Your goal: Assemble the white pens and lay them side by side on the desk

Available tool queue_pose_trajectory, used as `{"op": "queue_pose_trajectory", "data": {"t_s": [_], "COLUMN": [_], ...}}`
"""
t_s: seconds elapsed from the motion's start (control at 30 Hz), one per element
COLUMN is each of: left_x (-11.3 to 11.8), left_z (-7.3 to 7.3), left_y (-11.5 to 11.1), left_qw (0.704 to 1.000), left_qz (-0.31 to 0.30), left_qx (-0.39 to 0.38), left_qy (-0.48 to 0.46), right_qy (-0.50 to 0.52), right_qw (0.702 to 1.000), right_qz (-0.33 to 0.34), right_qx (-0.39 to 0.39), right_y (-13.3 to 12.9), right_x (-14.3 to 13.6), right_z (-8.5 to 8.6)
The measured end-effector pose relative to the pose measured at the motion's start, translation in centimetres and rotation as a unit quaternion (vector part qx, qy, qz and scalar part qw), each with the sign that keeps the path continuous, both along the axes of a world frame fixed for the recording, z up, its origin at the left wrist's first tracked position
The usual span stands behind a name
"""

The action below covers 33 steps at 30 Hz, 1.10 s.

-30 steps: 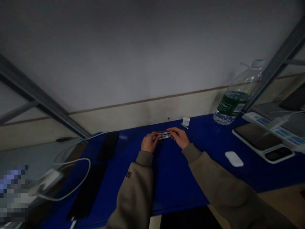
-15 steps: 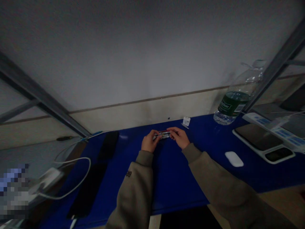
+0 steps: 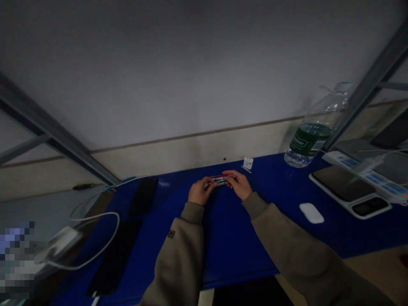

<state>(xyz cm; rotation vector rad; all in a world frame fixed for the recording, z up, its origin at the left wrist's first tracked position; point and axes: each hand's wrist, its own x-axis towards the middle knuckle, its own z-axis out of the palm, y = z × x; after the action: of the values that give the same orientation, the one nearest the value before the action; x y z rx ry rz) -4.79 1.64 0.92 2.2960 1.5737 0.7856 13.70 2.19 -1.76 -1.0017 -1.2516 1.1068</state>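
Where the slim, pen-like sticks (image 3: 218, 182) lie side by side at the smooth blue surface's (image 3: 236, 242) far part, my left fingers (image 3: 208, 187) pinch one end, my right fingers (image 3: 230, 177) the other. "BR" seems readable on my brown fabric left sleeve (image 3: 181, 250). The clear plastic bottle's (image 3: 328, 106) green label (image 3: 308, 139) has white lettering, partly illegible.

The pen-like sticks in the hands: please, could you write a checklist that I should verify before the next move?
1. Left hand holds one end of the pen-like sticks: ok.
2. Right hand holds the other end: ok.
3. Stick ends all visible: not ok, the hands cover them.
4. Exact number of sticks: cannot tell, too small and dark.
5. Water bottle standing apart from both hands: ok.
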Motion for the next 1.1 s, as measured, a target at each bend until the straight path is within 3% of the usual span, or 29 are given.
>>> {"op": "queue_pose_trajectory", "data": {"t_s": [0.53, 0.83, 1.1], "left_x": [0.3, 1.2, 1.0], "left_z": [0.3, 0.4, 0.6], "left_y": [-0.4, -1.0, -1.0], "left_qw": [0.999, 0.987, 0.984], "left_qz": [-0.01, -0.051, -0.017], "left_qx": [-0.02, -0.023, -0.005], "left_qy": [0.049, 0.148, 0.177], "right_qy": [0.021, -0.027, 0.03], "right_qw": [1.0, 0.997, 1.0], "right_qz": [0.002, 0.072, 0.004], "right_qx": [-0.014, 0.004, -0.004], "right_y": [0.0, -0.6, -0.4], "right_x": [0.2, -1.1, -0.1], "right_z": [0.3, -0.3, 0.5]}}
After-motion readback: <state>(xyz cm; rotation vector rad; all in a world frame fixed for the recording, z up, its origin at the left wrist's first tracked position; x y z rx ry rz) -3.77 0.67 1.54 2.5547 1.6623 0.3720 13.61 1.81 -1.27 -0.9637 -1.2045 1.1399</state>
